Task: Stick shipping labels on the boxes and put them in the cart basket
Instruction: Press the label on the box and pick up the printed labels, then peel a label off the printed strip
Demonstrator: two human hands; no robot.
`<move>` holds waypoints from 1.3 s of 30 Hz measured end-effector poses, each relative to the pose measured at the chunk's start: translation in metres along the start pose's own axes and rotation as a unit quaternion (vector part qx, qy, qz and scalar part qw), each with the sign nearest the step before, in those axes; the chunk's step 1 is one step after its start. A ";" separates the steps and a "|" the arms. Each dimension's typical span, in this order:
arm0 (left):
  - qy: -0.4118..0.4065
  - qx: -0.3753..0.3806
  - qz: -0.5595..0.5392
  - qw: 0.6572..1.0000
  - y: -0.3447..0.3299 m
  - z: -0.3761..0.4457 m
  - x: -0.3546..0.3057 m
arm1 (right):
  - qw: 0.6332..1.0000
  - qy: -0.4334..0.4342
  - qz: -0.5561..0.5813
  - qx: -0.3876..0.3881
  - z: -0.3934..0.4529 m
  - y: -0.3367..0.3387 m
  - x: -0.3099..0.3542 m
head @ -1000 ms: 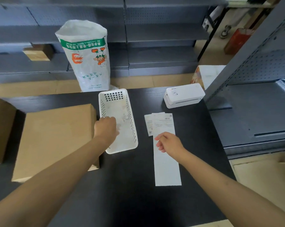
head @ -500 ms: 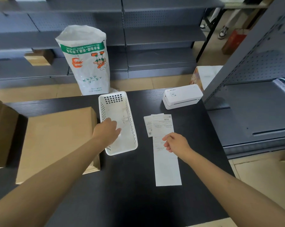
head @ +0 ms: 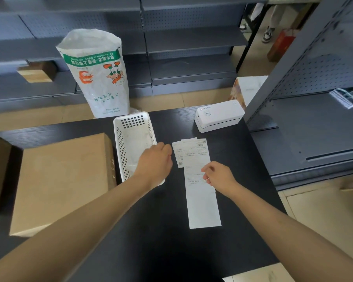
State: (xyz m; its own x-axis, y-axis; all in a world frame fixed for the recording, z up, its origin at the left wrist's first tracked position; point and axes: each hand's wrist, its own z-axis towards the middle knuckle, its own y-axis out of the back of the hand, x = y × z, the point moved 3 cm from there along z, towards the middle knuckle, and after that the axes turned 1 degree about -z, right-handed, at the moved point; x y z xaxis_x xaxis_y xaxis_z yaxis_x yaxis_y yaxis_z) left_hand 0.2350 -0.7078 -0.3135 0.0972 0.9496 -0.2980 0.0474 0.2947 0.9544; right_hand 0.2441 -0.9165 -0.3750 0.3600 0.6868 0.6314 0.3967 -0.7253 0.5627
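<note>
A white perforated plastic basket (head: 134,143) is sitting on a black wood-grain surface (head: 161,241), holding what looks like crumpled white backing paper. Just right of the basket, a long strip of printed shipping labels (head: 198,180) is lying flat. The left hand (head: 154,161) is hovering over the basket's right rim, fingers loosely curled, its grip holding nothing visible. The right hand (head: 219,176) is resting on the strip, fingertips curled against the paper. Left of the basket, a plain cardboard box (head: 59,180) is lying flat. Behind the strip sits a white label printer (head: 219,116).
</note>
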 end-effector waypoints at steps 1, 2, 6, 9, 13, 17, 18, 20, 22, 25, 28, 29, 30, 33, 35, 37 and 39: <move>-0.020 -0.002 0.006 1.000 -0.004 0.001 -0.010 | 1.000 0.004 -0.006 0.001 0.002 0.001 -0.003; -0.034 0.002 0.014 0.999 -0.009 0.001 -0.018 | 1.000 0.011 -0.019 0.002 0.003 0.003 -0.006; -0.041 0.039 0.040 0.998 -0.033 0.004 -0.042 | 0.988 0.066 -0.140 0.010 0.012 0.010 -0.013; -0.006 0.089 0.026 0.996 -0.056 0.003 -0.056 | 0.970 0.119 -0.210 0.030 0.017 0.013 -0.019; 0.048 0.140 0.023 0.989 -0.082 0.001 -0.065 | 0.951 0.157 -0.259 0.066 0.024 0.013 -0.034; 0.083 0.164 0.040 0.982 -0.097 -0.001 -0.065 | 0.963 0.132 -0.226 0.067 0.028 0.010 -0.052; 0.087 0.166 0.044 0.981 -0.100 -0.001 -0.064 | 0.970 0.115 -0.205 0.065 0.028 0.009 -0.056; 0.095 0.165 0.043 0.981 -0.104 -0.004 -0.065 | 0.982 0.079 -0.159 0.058 0.028 0.007 -0.063; 0.095 0.166 0.034 0.981 -0.109 -0.006 -0.069 | 0.991 0.046 -0.114 0.050 0.029 0.005 -0.068; 0.078 0.182 0.043 0.979 -0.117 -0.008 -0.076 | 0.995 0.022 -0.083 0.045 0.032 0.005 -0.068; 0.069 0.188 0.046 0.979 -0.123 -0.005 -0.081 | 0.993 0.058 -0.094 0.035 0.038 0.008 -0.061; 0.072 0.185 0.044 0.979 -0.124 -0.003 -0.081 | 0.992 0.072 -0.100 0.035 0.041 0.010 -0.058; 0.075 0.178 0.041 0.980 -0.125 0.000 -0.081 | 0.990 0.083 -0.106 0.035 0.044 0.012 -0.055; 0.071 0.149 0.032 0.986 -0.125 0.014 -0.079 | 0.989 0.099 -0.107 0.029 0.055 0.014 -0.048; 0.056 0.138 0.025 0.989 -0.126 0.026 -0.079 | 0.991 0.094 -0.090 0.018 0.063 0.014 -0.044; 0.038 0.147 0.020 0.988 -0.129 0.036 -0.079 | 0.998 0.062 -0.028 0.012 0.070 0.013 -0.041; 0.033 0.156 0.025 0.987 -0.132 0.044 -0.079 | 0.998 0.008 0.059 0.016 0.077 0.012 -0.042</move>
State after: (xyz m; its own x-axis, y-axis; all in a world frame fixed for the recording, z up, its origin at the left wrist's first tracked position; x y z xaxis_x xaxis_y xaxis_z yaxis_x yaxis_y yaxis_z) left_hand 0.2648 -0.8263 -0.4164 0.0428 0.9701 -0.2389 0.3486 0.2096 0.9135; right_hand 0.2986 -0.9497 -0.4357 0.3929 0.5957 0.7006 0.3785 -0.7991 0.4672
